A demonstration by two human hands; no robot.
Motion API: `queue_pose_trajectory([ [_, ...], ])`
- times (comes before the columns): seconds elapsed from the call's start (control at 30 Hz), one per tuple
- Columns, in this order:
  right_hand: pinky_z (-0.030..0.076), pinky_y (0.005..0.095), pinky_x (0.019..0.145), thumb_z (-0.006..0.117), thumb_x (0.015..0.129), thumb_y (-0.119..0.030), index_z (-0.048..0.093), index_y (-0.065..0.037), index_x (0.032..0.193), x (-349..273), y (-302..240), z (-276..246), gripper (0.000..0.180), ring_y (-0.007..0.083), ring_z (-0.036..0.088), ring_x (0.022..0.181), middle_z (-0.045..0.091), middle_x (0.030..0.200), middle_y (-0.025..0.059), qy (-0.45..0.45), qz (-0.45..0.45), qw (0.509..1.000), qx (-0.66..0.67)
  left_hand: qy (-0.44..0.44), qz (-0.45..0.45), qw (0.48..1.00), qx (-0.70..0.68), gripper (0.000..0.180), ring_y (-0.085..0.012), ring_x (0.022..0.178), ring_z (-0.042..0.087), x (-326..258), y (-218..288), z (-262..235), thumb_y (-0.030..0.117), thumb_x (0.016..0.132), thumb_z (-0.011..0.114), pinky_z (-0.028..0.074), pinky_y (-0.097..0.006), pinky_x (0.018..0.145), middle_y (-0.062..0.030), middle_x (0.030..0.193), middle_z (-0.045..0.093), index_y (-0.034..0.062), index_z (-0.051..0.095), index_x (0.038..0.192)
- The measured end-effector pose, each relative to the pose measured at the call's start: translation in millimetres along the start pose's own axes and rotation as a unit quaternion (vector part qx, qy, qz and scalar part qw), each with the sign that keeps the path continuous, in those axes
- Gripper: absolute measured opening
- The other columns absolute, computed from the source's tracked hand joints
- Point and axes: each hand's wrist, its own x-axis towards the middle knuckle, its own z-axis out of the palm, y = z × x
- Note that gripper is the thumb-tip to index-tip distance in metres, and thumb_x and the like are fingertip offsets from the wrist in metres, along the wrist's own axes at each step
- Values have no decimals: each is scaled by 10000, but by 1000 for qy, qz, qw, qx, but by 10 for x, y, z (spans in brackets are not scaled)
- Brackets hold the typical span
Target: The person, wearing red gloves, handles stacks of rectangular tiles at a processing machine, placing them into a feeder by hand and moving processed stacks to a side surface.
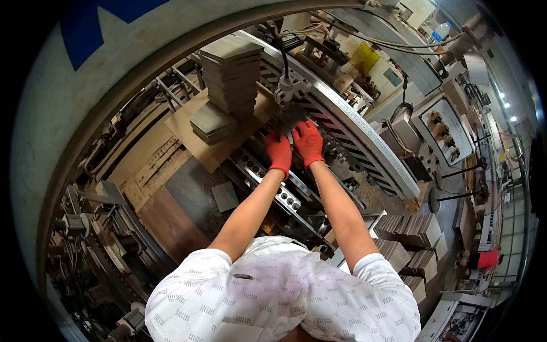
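Both my hands wear red gloves and work close together at the machine, just under a white upright fitting [284,90] with a black cable. My left hand [278,153] is closed, its fingers curled at the near edge of a dark grey, blurred piece [293,115]. Beside it, my right hand [309,142] bends its fingers in against the same piece. What exactly lies between the fingertips is partly hidden. To the left, a tall stack of thin grey square boards [232,77] and a shorter stack [212,122] stand on a brown cardboard sheet [191,134].
A silver rail [364,128] with striped slats curves past on the right. Beneath my forearms runs a metal bar with round holes [288,200]. One loose grey square [225,197] lies at the left. Bundled boards [407,231] are stacked at the lower right; a person in red [488,259] is beyond.
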Motion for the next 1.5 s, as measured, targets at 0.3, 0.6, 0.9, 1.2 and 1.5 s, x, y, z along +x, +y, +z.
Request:
queue_pose_trajectory([
  [0.3, 552, 503, 798, 703, 875, -229, 676, -126, 978, -70, 85, 251, 148, 400, 671, 983, 645, 1086, 140, 15, 58, 998, 18, 98, 231, 968, 34, 184, -151, 930, 639, -141, 871, -2006, 106, 1028, 598, 511, -312, 873, -72, 1042, 719, -1, 687, 1148],
  [0.6, 527, 416, 755, 701, 928, -167, 674, -85, 1029, -1142, -530, -543, 133, 333, 656, 887, 650, 972, 114, 36, -38, 980, 193, 111, 252, 957, 96, 263, -218, 940, 674, 1823, 1090, -2611, 188, 1002, 587, 514, -356, 858, -148, 988, 727, -15, 749, 1043],
  [0.9, 544, 381, 673, 757, 888, -125, 700, -71, 1068, -2629, -448, -2108, 196, 300, 663, 794, 663, 950, 114, 143, 116, 973, 136, -27, 441, 838, 321, 344, -312, 1070, 657, 2686, 580, -2524, 237, 991, 608, 526, -427, 929, -185, 1151, 691, 3, 671, 1237],
  [1.2, 549, 394, 810, 838, 728, -179, 605, -143, 1143, -3675, 182, -4104, 477, 306, 687, 952, 650, 1219, 45, 32, 321, 936, -139, 10, 582, 727, 364, 456, -326, 1154, 641, 2526, 436, -2543, 299, 1036, 576, 489, -470, 1035, -248, 1294, 635, -53, 611, 1323],
  [1.5, 526, 415, 953, 806, 620, -169, 540, -108, 1223, -3428, 894, -3966, 662, 343, 633, 1170, 626, 1292, 93, -112, 288, 944, -115, 322, 476, 805, 149, 271, -305, 981, 595, 991, 1199, -2411, 258, 1087, 573, 490, -464, 887, -167, 1157, 613, 8, 598, 1189],
])
